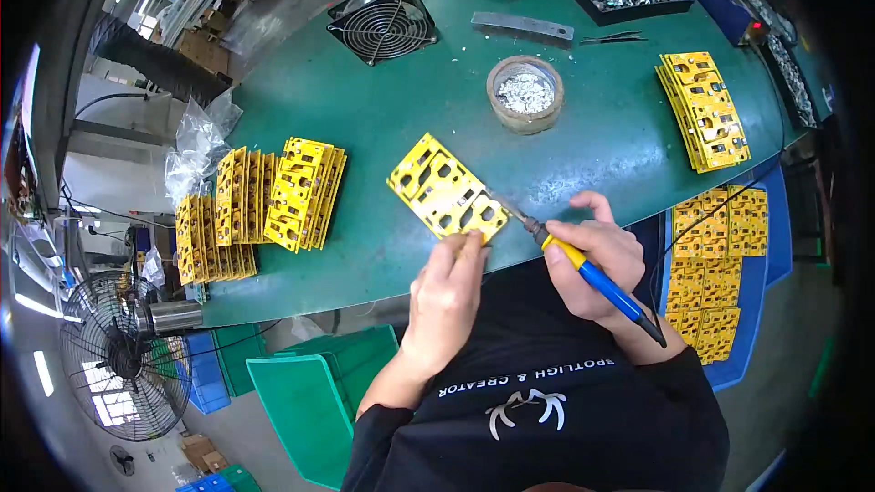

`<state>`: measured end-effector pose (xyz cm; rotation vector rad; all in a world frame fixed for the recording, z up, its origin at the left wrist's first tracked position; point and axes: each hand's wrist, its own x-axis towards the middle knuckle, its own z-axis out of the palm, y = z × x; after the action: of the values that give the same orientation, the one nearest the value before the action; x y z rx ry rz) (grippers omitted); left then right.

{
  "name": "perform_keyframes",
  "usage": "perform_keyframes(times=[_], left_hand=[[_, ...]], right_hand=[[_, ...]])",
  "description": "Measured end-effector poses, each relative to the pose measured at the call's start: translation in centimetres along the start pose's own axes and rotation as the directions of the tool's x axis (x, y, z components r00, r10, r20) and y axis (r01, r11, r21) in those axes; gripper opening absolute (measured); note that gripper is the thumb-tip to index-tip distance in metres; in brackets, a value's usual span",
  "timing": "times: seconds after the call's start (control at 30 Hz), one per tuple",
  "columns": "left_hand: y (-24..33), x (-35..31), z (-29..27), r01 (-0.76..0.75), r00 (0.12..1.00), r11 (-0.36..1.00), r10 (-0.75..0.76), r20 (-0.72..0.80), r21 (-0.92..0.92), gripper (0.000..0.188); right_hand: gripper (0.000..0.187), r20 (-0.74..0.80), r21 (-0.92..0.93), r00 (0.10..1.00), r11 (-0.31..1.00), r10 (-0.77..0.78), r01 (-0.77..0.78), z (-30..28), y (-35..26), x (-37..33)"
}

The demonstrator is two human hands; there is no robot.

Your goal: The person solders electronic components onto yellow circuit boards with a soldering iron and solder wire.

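Note:
A yellow circuit board panel (441,180) with dark cut-outs lies slanted in front of me on the green table. The fingertips of my left hand (443,302) pinch its near edge. My right hand (597,264) is wrapped round the blue and yellow handle of a soldering iron (609,292). The iron's metal tip points left and meets the right edge of the panel; whether it touches the surface I cannot tell. Beyond the panel stands a round pot (526,120) with whitish, silvery bits inside.
Stacked yellow panels (301,191) stand at the left, with another stack (704,109) at the right. A blue crate (753,310) holds more panels. At the back are a small fan (385,27), a metal strip (522,25), tweezers (612,37) and a black parts tray (643,11).

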<state>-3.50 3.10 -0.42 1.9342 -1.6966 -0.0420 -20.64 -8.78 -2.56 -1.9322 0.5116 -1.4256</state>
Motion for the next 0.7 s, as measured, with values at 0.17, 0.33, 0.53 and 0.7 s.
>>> perform_keyframes(times=[0.17,0.33,0.53,0.7], left_hand=[[1.6,0.8,-0.3,-0.05,0.999,0.958,0.053,0.002,-0.284,0.024],[-1.0,2.8,-0.6,-0.044,0.993,0.993,0.03,-0.118,-0.114,0.019],[-4.2,6.2,-1.2,-0.009,0.997,0.999,0.006,-0.077,-0.043,0.019],[-5.5,7.9,-1.5,-0.064,0.998,0.996,0.066,0.018,-0.06,0.021]], right_hand=[[0.023,-0.044,-0.021,0.999,1.0,-0.006,0.005,-0.3,-0.1,0.0],[0.023,-0.055,-0.037,0.998,0.999,0.005,-0.007,-0.4,-0.1,-0.1],[0.023,0.003,-0.008,1.0,1.0,0.012,-0.012,-0.5,-0.2,-0.3],[0.023,0.011,-0.012,1.0,1.0,0.02,-0.02,-0.5,-0.5,-0.1]])
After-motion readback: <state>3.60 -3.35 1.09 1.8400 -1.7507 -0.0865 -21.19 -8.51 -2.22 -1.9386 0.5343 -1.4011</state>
